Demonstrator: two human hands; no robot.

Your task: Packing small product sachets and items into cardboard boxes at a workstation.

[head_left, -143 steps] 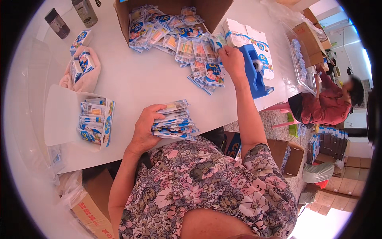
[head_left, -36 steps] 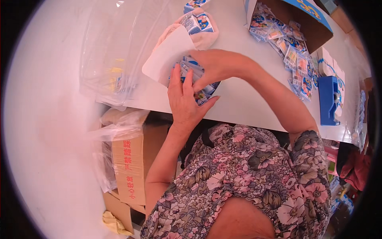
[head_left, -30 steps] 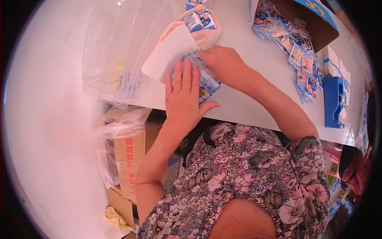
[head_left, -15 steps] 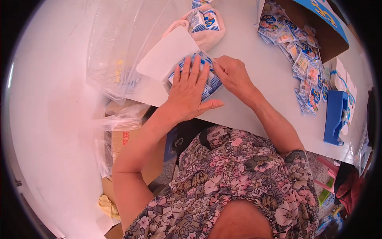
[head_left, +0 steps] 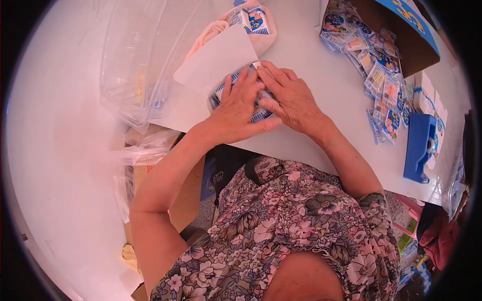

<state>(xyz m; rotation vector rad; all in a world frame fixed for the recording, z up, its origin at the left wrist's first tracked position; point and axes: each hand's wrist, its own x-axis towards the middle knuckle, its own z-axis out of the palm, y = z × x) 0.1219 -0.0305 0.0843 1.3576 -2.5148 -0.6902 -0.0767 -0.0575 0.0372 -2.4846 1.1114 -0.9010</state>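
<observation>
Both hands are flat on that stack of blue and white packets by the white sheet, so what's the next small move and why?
Probably squeeze the stack of packets square between both palms. The left hand lies flat on top and the right hand presses beside it, yet packet edges fan out unevenly beneath the fingers, partly under the white sheet.

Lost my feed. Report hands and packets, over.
Left hand flat on blue-and-white packets. Right hand pressing beside it. White sheet overlaps the stack's far edge.
</observation>
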